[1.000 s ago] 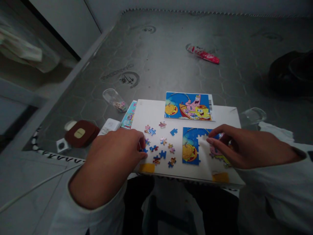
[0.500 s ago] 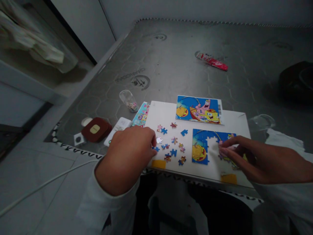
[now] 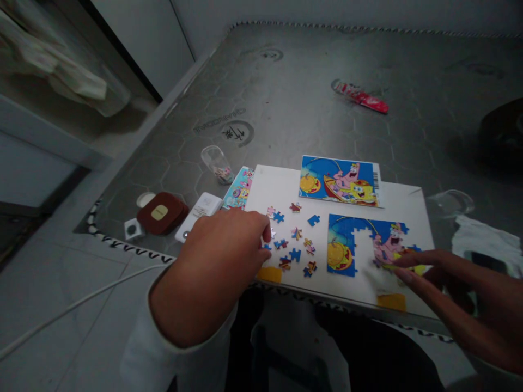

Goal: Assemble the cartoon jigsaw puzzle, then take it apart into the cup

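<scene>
My left hand (image 3: 223, 261) is curled low over the left part of a white board (image 3: 275, 175). Its thumb and index tip are slightly apart beside a blue puzzle piece (image 3: 266, 247) lying there. With thumb and forefinger, my right hand (image 3: 457, 283) pinches a small yellowish puzzle piece (image 3: 391, 266) at the lower edge of the partly joined puzzle (image 3: 341, 234). That puzzle has a gap in its middle; my fingers hide some of its right side. Several loose puzzle pieces (image 3: 295, 254) lie between my hands. Above the puzzle rests a picture card (image 3: 339, 181) showing cartoon figures.
A clear cup (image 3: 216, 164) with bits inside lies beyond the board's left corner. Nearby are a brown case (image 3: 161, 213), a white device (image 3: 200, 215) and a cable (image 3: 85, 299). To the right are clear plastic (image 3: 451, 202) and tissue (image 3: 486, 239); a red wrapper (image 3: 363, 99) lies farther back.
My right hand has moved down and right, uncovering joined pink pieces; a yellowish piece now shows at its fingertips. My left hand has shifted slightly right. The view has moved a little.
</scene>
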`<state>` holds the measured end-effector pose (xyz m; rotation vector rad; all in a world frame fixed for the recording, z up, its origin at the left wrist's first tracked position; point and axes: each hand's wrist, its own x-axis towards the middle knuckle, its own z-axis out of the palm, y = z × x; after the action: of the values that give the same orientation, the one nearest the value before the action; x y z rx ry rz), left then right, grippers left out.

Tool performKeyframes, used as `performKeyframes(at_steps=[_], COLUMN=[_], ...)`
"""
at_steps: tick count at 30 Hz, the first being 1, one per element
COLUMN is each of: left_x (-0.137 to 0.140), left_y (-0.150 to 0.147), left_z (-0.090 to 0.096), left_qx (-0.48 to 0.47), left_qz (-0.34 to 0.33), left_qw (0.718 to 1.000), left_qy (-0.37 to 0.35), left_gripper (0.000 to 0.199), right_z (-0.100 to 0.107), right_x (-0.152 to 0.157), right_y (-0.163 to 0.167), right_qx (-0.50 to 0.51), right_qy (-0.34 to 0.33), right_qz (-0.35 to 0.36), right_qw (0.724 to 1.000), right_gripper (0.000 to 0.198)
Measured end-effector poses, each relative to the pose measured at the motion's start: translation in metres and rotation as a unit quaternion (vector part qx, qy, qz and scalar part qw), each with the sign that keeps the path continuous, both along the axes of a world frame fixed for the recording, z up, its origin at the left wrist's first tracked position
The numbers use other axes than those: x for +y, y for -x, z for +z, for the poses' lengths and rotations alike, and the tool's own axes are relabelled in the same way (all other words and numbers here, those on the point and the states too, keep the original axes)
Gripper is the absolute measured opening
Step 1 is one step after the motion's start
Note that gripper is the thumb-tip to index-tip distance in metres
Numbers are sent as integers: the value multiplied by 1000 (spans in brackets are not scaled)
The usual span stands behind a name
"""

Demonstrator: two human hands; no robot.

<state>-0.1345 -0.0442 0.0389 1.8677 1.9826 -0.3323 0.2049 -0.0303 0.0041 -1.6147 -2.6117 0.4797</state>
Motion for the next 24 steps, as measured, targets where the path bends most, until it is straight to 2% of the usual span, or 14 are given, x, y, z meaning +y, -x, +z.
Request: performKeyframes(at_steps=[3, 8, 12, 16, 20, 24], left_x=[1, 1, 3, 4, 6, 8], left_y=[1, 11, 17, 15, 11, 9], left_z=[-2, -9, -11, -10, -8, -8], left_qx=[-16, -45, -5, -23, -26, -30], left_qz=[2, -5, -10, -14, -19, -14], left_qw=[1000, 998, 996, 995, 995, 997], left_qy=[-4, -48, -90, -93, -98, -74], left_gripper=[13, 13, 14, 14, 14, 14], right_z=[-1, -7, -6, 3, 9, 7], right_x=[0, 10, 8, -6, -16, -16], right_y=[5, 7, 10, 29, 43, 43], right_qx=[17, 37, 39, -5, -30, -13], right_qy=[24, 112, 79, 16, 4, -3], right_qz=[6, 36, 43, -17, -12, -1], right_qw=[1000, 992, 995, 1000, 999, 1000], right_gripper=[38, 38, 43, 52, 48, 45])
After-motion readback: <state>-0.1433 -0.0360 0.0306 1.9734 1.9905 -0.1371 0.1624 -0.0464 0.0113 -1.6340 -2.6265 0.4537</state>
